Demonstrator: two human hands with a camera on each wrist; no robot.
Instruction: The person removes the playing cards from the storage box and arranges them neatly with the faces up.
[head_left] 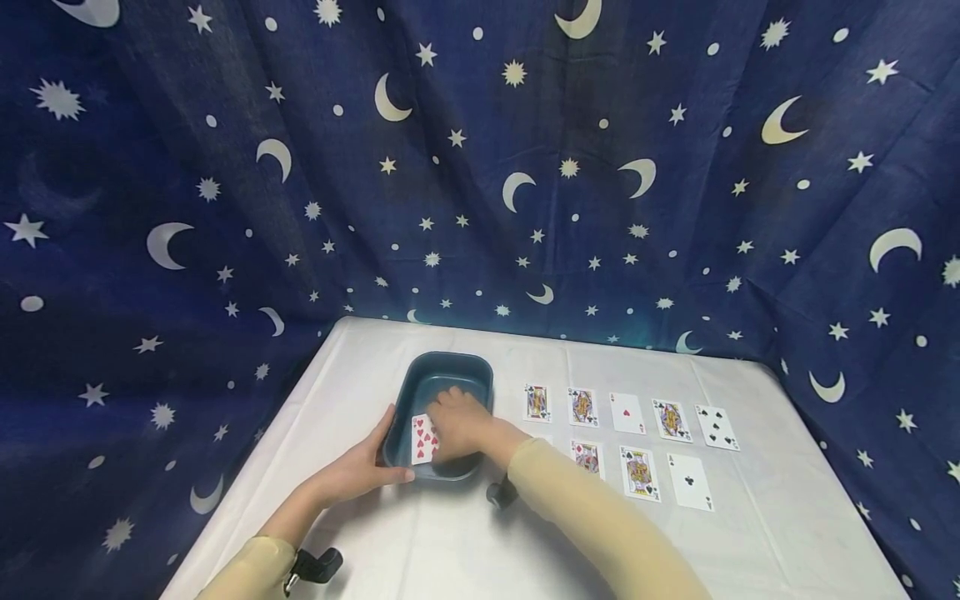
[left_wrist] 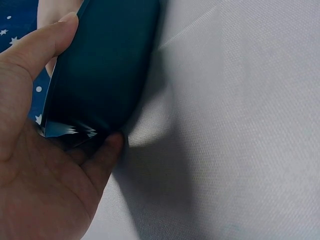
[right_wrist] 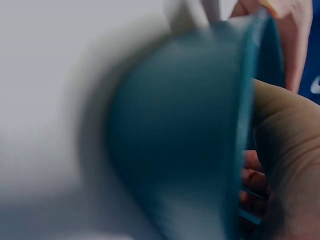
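Left hand (head_left: 358, 469) grips the teal tub (head_left: 420, 379) by its near-left wall on the white table (head_left: 450, 542). Right hand (head_left: 459, 422) reaches inside, on a red hearts card (head_left: 422, 439); its grip cannot be determined. No brand legible.

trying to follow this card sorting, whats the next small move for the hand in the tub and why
Probably lift the right hand out of the blue tub with the red heart card it rests on: the left hand steadies the tub's wall, and cards lie in rows beside it.
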